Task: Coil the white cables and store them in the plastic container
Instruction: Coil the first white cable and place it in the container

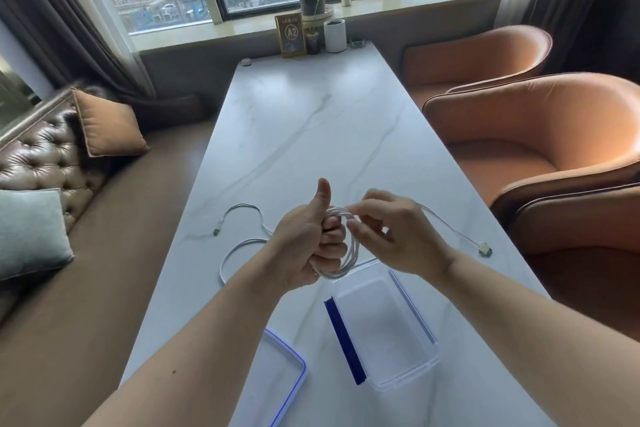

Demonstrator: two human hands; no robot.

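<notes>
curled fingers of the left hand (306,246) grip a coil of white cable (350,253), thumb sticking straight up, the loops hanging round the fingers. the right hand (394,236) pinches a strand at the top of the coil between thumb and forefinger, its other fingers loosely bent. both hands are raised just beyond the far end of the plastic container (381,326), and the bottom of the coil overlaps its far rim in this view. from the right hand the cable's tail runs out beyond and right of the container, ending in a plug (484,248) on the marble table (311,135). a loose white cable (221,269) lies in open loops beyond and left of the container; whether it joins the coil i cannot tell. the container stands open, a blue clasp (343,340) on its left side. its lid (277,374) lies flat just left of the container, nearer the person.
</notes>
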